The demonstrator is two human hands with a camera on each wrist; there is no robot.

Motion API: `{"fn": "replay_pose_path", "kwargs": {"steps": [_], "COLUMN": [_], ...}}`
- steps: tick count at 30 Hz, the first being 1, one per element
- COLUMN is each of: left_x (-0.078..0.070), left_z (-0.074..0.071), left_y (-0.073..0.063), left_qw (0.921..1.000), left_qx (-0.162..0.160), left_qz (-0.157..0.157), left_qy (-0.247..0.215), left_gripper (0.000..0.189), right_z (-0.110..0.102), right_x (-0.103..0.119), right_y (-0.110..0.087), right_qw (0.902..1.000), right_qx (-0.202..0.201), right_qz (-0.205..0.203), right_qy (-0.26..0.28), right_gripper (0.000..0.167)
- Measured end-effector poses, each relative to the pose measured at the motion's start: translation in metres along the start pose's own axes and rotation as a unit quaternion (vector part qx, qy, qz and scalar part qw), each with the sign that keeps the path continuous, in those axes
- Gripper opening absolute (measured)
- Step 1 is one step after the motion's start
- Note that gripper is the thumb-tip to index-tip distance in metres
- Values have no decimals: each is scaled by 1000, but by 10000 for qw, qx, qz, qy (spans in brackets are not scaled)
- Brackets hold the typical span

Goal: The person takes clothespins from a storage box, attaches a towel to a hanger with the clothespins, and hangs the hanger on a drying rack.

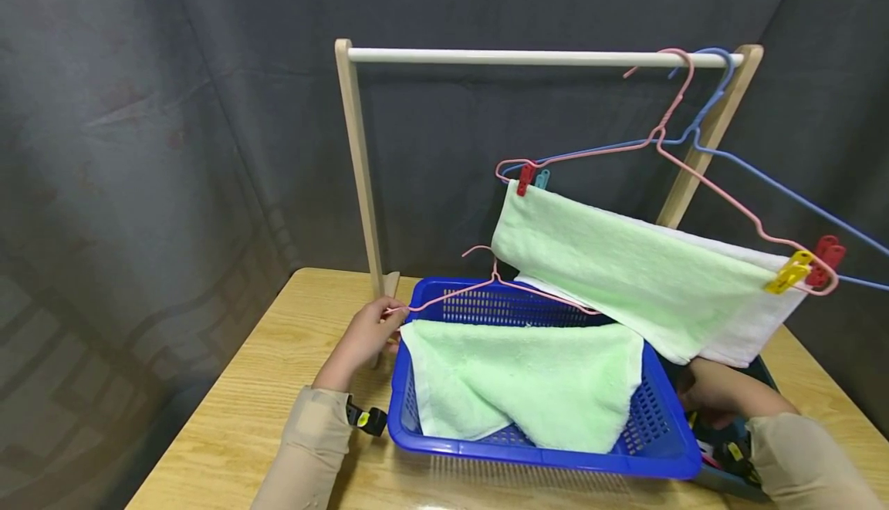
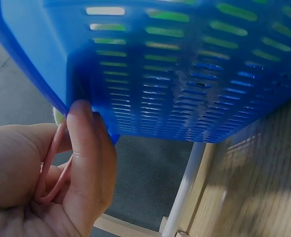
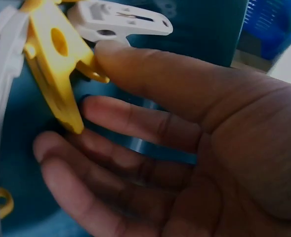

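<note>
My left hand (image 1: 368,332) pinches the left end of a pink hanger (image 1: 451,292), with the looped wire between thumb and fingers in the left wrist view. This hanger leans over the back of a blue basket (image 1: 549,460). Below it a light green towel (image 1: 535,379) spreads across the basket, its corner close to my left fingers. Inside a dark teal bin, my right hand (image 3: 160,138) has its fingers loosely spread around a yellow clothespin (image 3: 59,57). The thumb tip lies by that clothespin and a white clothespin (image 3: 120,22).
A rack with a white rod (image 1: 500,56) stands behind. Another pink hanger (image 1: 729,194) and a blue hanger (image 1: 785,182) hang at its right, carrying a clipped green towel (image 1: 611,255) and a white towel (image 1: 764,336) above the teal bin (image 1: 729,483).
</note>
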State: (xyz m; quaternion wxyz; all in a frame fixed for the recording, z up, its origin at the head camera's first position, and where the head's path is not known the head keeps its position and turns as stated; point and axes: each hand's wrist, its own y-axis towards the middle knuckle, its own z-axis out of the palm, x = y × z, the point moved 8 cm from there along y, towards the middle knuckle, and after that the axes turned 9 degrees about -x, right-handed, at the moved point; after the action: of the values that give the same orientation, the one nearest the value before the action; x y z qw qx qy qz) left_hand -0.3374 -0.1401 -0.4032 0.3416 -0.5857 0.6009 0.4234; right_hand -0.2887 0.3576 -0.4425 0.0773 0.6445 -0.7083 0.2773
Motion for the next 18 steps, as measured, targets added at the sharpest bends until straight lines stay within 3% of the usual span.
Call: {"fn": "replay_pose_path", "kwargs": {"steps": [18], "left_x": [0], "left_z": [1], "left_y": [1], "left_qw": [10000], "left_qx": [-38], "left_qz": [20], "left_qy": [85], "left_gripper": [28], "right_z": [0], "right_x": [-6], "right_y": [3], "right_qw": [9998], "right_qx": [-73], "right_qz": [75], "right_qy": [190], "right_gripper": [24]}}
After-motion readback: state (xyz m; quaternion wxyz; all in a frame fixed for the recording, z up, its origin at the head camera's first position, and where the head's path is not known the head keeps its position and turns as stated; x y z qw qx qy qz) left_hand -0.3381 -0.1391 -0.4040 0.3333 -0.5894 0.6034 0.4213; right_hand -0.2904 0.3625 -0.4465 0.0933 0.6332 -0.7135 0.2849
